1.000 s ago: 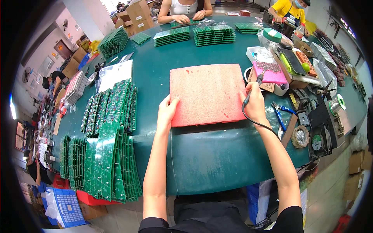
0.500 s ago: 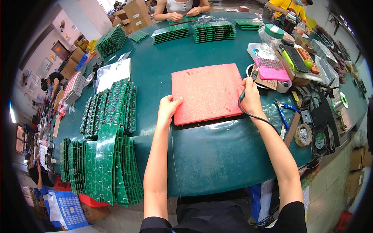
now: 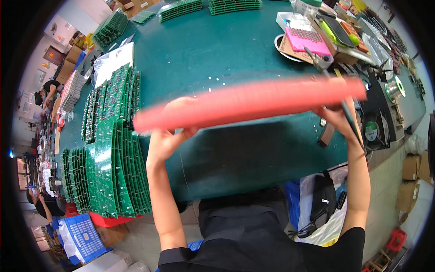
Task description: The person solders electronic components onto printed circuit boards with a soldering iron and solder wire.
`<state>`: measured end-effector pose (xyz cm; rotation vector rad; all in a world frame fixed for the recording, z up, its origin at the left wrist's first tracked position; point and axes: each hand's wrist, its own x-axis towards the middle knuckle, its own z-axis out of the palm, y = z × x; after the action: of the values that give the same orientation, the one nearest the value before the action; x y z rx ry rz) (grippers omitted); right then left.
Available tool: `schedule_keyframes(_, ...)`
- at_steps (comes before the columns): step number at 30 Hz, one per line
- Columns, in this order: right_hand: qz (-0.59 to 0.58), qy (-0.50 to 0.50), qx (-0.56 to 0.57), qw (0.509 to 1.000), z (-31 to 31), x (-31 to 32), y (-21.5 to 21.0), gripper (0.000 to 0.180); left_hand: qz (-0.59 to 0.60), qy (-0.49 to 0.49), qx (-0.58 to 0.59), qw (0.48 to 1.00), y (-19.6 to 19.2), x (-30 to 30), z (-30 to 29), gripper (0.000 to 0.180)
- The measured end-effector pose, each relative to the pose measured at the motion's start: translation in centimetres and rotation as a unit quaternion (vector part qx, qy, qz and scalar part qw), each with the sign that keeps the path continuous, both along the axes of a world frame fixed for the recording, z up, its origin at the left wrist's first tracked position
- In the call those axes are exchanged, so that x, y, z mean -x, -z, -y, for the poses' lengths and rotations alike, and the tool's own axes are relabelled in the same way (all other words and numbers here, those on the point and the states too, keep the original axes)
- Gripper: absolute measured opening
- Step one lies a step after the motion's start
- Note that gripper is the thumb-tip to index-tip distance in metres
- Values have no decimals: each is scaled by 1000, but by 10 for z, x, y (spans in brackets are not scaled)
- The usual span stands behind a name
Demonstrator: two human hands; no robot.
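Observation:
A red foam slab [image 3: 253, 103] is raised off the table and turned almost edge-on, blurred by motion. My left hand [image 3: 170, 141] is closed on its left end, with the thumb below and fingers partly hidden behind the foam. My right hand [image 3: 337, 119] grips the right end. A soldering iron [image 3: 348, 119] with a dark handle and cable also runs through that hand, its front part rising past the slab. Small pale bits [image 3: 216, 78] lie scattered on the table behind the slab. Whatever is on the slab's far face is hidden.
Stacks of green circuit boards [image 3: 111, 172] stand at the left, with populated boards [image 3: 113, 97] behind them. More boards [image 3: 235, 5] lie along the far edge. At the right are a pink pad [image 3: 312, 43] with small parts, a solder spool [image 3: 395, 88] and a black fan-like unit [image 3: 374, 131].
Both hands have lifted the foam slab from the table and tilted it edge-on. Pale bits now show on the table behind it. The view has shifted downward.

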<state>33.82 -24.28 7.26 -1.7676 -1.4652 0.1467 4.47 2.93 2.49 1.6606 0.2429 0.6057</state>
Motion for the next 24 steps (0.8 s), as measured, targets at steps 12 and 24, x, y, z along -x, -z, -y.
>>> schedule_keyframes(12,156,-153,31,975,73,19,78,28,-65,29,-522,850,43,30,55,26)
schedule_keyframes(24,158,-110,46,980,69,41,46,18,-51,-42,-353,933,25,33,60,43)
